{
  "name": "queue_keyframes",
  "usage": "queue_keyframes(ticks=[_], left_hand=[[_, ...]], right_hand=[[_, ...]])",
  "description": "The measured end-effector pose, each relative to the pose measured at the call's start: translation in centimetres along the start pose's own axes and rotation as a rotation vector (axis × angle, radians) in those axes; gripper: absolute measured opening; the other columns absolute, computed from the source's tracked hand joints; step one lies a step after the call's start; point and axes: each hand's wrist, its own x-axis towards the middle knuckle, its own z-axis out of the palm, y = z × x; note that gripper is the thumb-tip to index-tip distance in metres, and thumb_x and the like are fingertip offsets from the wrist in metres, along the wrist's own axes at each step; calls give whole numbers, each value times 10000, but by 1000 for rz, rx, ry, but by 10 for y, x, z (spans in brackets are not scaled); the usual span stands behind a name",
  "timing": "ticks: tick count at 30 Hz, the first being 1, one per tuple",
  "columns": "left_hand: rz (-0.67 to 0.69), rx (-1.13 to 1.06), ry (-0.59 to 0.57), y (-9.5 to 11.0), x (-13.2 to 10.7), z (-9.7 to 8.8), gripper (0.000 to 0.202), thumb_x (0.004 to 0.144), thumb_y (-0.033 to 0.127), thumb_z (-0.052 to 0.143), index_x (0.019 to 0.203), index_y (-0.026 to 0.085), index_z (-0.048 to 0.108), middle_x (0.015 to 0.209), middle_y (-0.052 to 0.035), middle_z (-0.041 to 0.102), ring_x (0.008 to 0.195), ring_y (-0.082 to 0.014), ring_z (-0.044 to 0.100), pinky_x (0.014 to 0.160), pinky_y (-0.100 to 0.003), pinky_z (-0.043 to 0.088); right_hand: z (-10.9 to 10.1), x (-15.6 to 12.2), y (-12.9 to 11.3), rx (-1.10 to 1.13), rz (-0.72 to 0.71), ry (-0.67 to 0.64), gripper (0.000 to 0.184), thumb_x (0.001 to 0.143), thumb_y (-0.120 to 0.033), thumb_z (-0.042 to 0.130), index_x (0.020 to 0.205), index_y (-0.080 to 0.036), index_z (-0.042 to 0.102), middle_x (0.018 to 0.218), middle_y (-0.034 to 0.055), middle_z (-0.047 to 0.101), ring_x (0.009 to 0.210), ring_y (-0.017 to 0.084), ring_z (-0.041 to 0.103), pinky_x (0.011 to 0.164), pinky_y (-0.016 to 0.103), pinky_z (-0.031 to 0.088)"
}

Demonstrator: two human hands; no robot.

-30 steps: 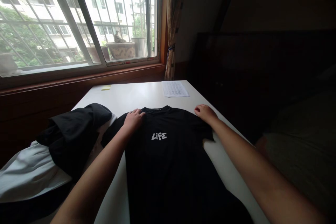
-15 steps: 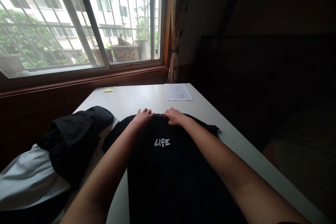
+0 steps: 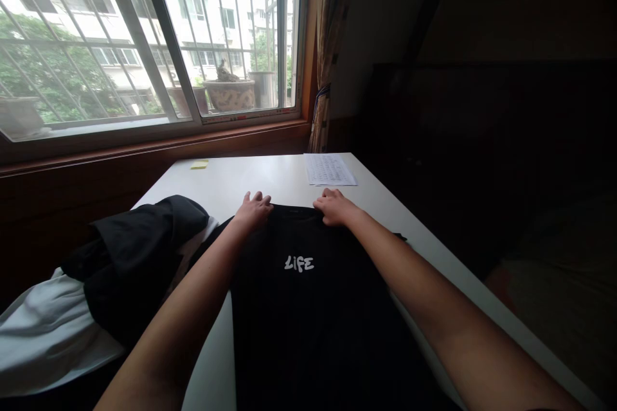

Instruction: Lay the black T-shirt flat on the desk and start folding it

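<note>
A black T-shirt [image 3: 308, 314] with white "LIFE" lettering lies face up on the white table [image 3: 270, 180], its collar pointing away from me. My left hand [image 3: 254, 209] rests palm down on the shirt's left shoulder beside the collar, fingers stretched out. My right hand [image 3: 334, 206] presses on the right shoulder beside the collar, fingers slightly bent and lying on the cloth. Neither hand lifts the fabric. The right sleeve tip shows just past my right forearm.
A heap of black and white clothes [image 3: 125, 257] lies on the table's left side. A printed sheet of paper [image 3: 330, 169] and a yellow sticky note [image 3: 199, 164] sit near the far edge, under a barred window [image 3: 144, 38]. Dark furniture stands to the right.
My right hand came in from the right sleeve to the collar. Then both hands slid apart from the collar's middle toward the shoulders.
</note>
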Motion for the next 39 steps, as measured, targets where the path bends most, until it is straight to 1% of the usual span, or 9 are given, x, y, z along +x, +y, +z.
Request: queue_keyframes(ticks=[6, 10, 14, 18, 23, 26, 31, 36, 39], left_hand=[[-53, 5, 70, 2, -1, 8, 288, 949, 320, 573, 1197, 213, 673, 1402, -140, 509, 1271, -358, 445, 1081, -544, 364], [-109, -9, 89, 5, 2, 16, 292, 976, 319, 525, 1213, 223, 666, 1417, -139, 500, 1257, -359, 455, 1019, -524, 409], [-160, -42, 89, 6, 5, 28, 306, 992, 272, 482, 1249, 234, 643, 1340, -139, 551, 1210, -341, 489, 936, -480, 459], [-233, -93, 104, 6, 5, 42, 329, 1020, 303, 458, 1313, 261, 602, 1293, -129, 573, 1156, -327, 522, 869, -442, 493], [-355, -147, 202, 9, 2, 50, 478, 1020, 332, 490, 1486, 245, 429, 1343, -147, 531, 1140, -334, 520, 803, -415, 525], [-342, -161, 253, 14, 1, 47, 375, 1008, 270, 498, 1374, 193, 533, 1313, -158, 548, 1168, -328, 506, 868, -426, 521], [-181, -191, 239, 28, -8, 47, 228, 1014, 264, 490, 1086, 189, 693, 1138, -126, 654, 1142, -278, 571, 982, -394, 502], [-188, -218, 223, 39, -20, 62, 444, 1054, 370, 412, 1401, 135, 559, 1459, -153, 546, 1379, -265, 483, 1160, -370, 395], [-224, -236, 182, 39, -20, 69, 554, 1058, 426, 380, 1490, 90, 466, 1550, -173, 468, 1465, -276, 397, 1218, -400, 327]], right_hand=[[6, -5, 6, -50, 131, 89, 301, 869, -361, 584, 1092, -230, 739, 1364, 141, 548, 1284, 384, 385, 1066, 533, 310], [15, -4, 5, -10, 240, 108, 405, 941, -464, 510, 1237, -243, 674, 1363, 154, 542, 1227, 370, 445, 1012, 523, 372], [28, -1, 1, 37, 304, 116, 419, 972, -413, 499, 1347, -252, 594, 1305, 141, 585, 1167, 329, 506, 981, 479, 415], [44, -2, -3, 76, 386, 159, 369, 1003, -326, 470, 1340, -250, 600, 1273, 142, 590, 1145, 316, 525, 928, 437, 450], [56, -7, -9, 102, 472, 282, 342, 1013, -277, 469, 1324, -215, 598, 1275, 165, 579, 1138, 327, 518, 892, 430, 467], [55, -9, -11, 119, 432, 334, 276, 1007, -236, 479, 1212, -190, 657, 1237, 157, 611, 1146, 310, 520, 931, 412, 457], [53, -14, -12, 168, 273, 337, 254, 999, -231, 505, 1100, -218, 737, 1153, 91, 692, 1101, 242, 581, 985, 358, 449], [55, -24, -16, 200, 249, 326, 343, 986, -284, 524, 1280, -229, 692, 1323, 87, 667, 1199, 255, 573, 1030, 397, 452], [57, -29, -17, 213, 266, 296, 406, 992, -343, 516, 1367, -246, 636, 1433, 73, 613, 1288, 264, 531, 1085, 437, 425]])
